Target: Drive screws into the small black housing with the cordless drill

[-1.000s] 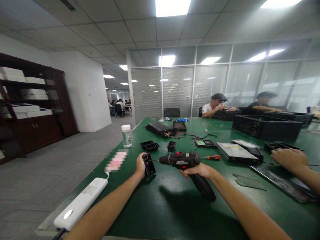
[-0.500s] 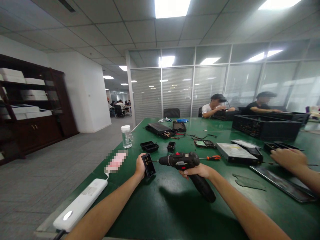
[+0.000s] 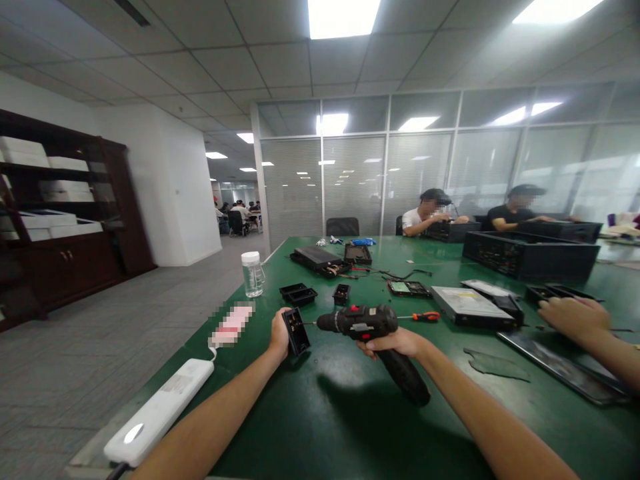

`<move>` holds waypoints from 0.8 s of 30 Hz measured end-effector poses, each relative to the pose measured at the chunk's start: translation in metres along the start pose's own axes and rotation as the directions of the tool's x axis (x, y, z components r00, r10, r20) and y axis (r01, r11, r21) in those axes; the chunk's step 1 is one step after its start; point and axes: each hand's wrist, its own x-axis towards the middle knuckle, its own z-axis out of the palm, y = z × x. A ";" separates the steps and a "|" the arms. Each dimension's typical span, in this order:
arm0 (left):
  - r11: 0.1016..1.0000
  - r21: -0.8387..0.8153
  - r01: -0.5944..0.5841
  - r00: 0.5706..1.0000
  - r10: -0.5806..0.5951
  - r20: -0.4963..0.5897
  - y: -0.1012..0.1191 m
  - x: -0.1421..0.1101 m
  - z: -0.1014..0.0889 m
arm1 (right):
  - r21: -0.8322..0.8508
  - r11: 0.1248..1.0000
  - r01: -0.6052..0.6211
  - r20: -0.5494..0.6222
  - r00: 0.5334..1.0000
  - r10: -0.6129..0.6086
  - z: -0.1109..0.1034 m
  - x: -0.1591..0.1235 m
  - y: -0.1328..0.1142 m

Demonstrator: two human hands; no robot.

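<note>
The left hand [image 3: 280, 335] is gripping a black tray [image 3: 300, 339] over the bench [image 3: 295, 427]; the right hand [image 3: 404, 342] is grasping a drill [image 3: 359, 323], its bit [image 3: 311, 323] pointing at the tray. Work is seemingly unfinished: brass-coloured pieces [image 3: 295, 320] are showing inside.

The green table [image 3: 280, 417] carries a power strip [image 3: 163, 410] along its left edge; a bottle [image 3: 252, 277] stands beyond it; black trays [image 3: 300, 295] and a small box [image 3: 341, 295] sit right of that; a flat case [image 3: 316, 257] lies behind them. Rightward lie a screwdriver [image 3: 428, 317], a silver drive [image 3: 467, 305] and a thin shard [image 3: 496, 365]; a large chassis [image 3: 555, 261] stands farther back.
</note>
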 end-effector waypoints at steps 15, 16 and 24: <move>1.000 -0.021 -0.008 1.000 0.008 0.025 -0.004 0.001 -0.001 | 0.002 1.000 -0.006 -0.035 0.999 0.006 0.003 0.000 -0.003; 1.000 -0.025 -0.002 1.000 0.003 0.029 -0.004 0.001 -0.001 | 0.008 1.000 -0.007 -0.042 0.999 0.007 0.003 0.000 -0.002; 1.000 -0.029 0.009 1.000 -0.009 0.017 -0.006 0.003 -0.001 | 0.002 1.000 -0.008 -0.042 0.999 0.009 0.004 -0.001 -0.003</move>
